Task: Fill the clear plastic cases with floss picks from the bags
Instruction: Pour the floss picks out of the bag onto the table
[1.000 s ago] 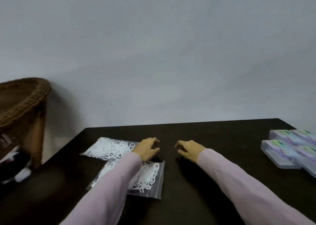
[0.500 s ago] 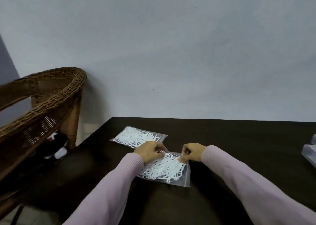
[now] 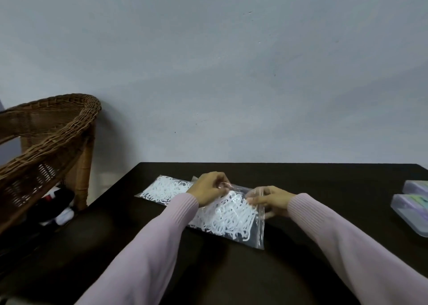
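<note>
A wicker chair (image 3: 51, 137) stands off the table's (image 3: 324, 184) left edge. Near the table's back-left corner lie 2 zip bags of white floss picks: the far bag (image 3: 165, 190) flat, the near bag (image 3: 231, 216) between both hands. The left hand (image 3: 209, 191) has fingers curled, pinching the near bag's top edge; the right hand (image 3: 269, 200) pinches its mouth on the right. The film looks light, limp and slippery, so grip at the stiffer zip strip. 2 clear plastic cases (image 3: 412, 209) sit at the right edge, untouched.
</note>
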